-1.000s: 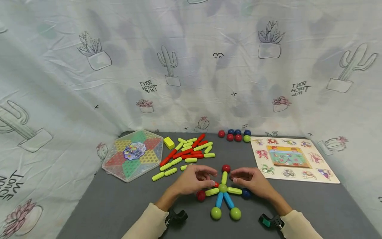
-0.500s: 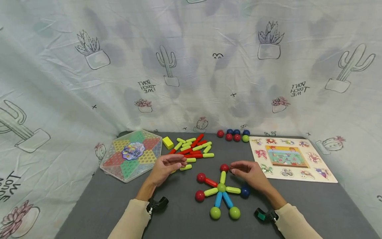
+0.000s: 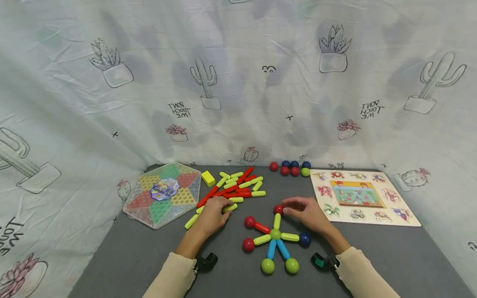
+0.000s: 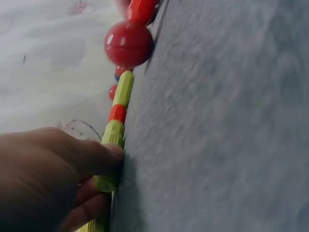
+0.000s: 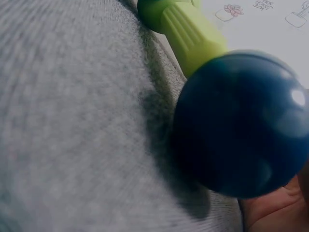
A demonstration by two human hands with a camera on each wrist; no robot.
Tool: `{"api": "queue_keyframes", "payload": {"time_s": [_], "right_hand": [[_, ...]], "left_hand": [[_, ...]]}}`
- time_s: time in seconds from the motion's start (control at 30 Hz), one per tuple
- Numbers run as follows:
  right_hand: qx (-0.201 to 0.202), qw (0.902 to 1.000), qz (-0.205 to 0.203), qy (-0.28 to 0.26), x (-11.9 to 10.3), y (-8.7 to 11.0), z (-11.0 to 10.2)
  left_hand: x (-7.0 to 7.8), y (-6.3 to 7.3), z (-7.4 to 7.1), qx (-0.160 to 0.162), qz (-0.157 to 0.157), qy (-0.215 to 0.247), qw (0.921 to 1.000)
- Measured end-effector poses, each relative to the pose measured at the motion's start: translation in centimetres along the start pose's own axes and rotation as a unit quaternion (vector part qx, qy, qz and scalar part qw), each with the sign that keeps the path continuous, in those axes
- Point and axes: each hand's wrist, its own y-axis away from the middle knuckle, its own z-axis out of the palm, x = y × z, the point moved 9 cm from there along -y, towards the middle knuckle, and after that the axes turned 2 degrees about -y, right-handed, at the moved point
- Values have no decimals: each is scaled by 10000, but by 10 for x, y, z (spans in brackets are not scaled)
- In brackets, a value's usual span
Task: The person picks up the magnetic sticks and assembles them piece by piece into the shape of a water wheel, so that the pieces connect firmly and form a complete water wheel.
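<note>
The left hand (image 3: 210, 214) pinches a lime rod (image 3: 232, 207) left of the star figure (image 3: 275, 234), best lifted clear of the other rods (image 3: 243, 194), while the right hand (image 3: 306, 213) curves beside the far red ball (image 3: 278, 209), whether gripping it I can't tell

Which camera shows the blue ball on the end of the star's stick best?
The right wrist view: the blue ball looks huge there, with its yellow-green stick behind it, though its right side reaches the picture's edge. The head view shows it small, at the stick's outer end. I can't make it out in the left wrist view.
</note>
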Motion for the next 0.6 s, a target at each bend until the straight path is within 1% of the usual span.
{"api": "queue_keyframes", "payload": {"time_s": [0.03, 0.07, 0.1, 0.13, 0.17, 0.2, 0.27, 0.3, 0.33, 0.37, 0.4, 0.43, 0.5, 0.57, 0.6], "right_hand": [[-25, 10000, -15, 11, 0, 0, 0], [-47, 10000, -27, 29, -1, 0, 1], [-70, 10000, -27, 44, 0, 0, 1], [-86, 9999, -21, 56, 0, -1, 1], [-111, 9999, -36, 95, -1, -1, 2], [-131, 9998, -39, 122, -2, -2, 2], [-178, 9997, -54, 184, -3, -4, 4], [-206, 9996, -59, 205, -3, -5, 6], [-235, 9995, -81, 212, -4, -6, 7], [-259, 9994, -106, 223, -5, -7, 9], [-278, 9993, -128, 221, -6, -7, 10], [-288, 9992, -140, 230, -6, -8, 11], [-277, 9992, -141, 264, -6, -8, 12], [-242, 9990, -145, 336, -6, -9, 14], [-233, 9989, -147, 382, -7, -9, 14]], "left_hand": [[2, 0, 0, 59, -102, 44, 9999], [4, -1, 0, 122, -253, 237, 9993], [4, -1, 1, 180, -462, 553, 9972], [4, -1, 3, 238, -675, 992, 9925], [4, -2, 5, 285, -875, 1545, 9837], [5, -3, 9, 325, -1067, 2104, 9712], [7, -5, 19, 336, -1389, 3156, 9381], [9, -7, 25, 305, -1500, 3530, 9230], [12, -8, 30, 243, -1556, 3792, 9118], [15, -9, 35, 172, -1563, 3868, 9086], [18, -10, 39, 78, -1555, 3830, 9105], [21, -10, 42, -16, -1506, 3762, 9142], [27, -11, 47, -189, -1330, 3380, 9315], [31, -10, 48, -280, -1112, 2941, 9489], [33, -9, 48, -323, -1030, 2764, 9550]]}}
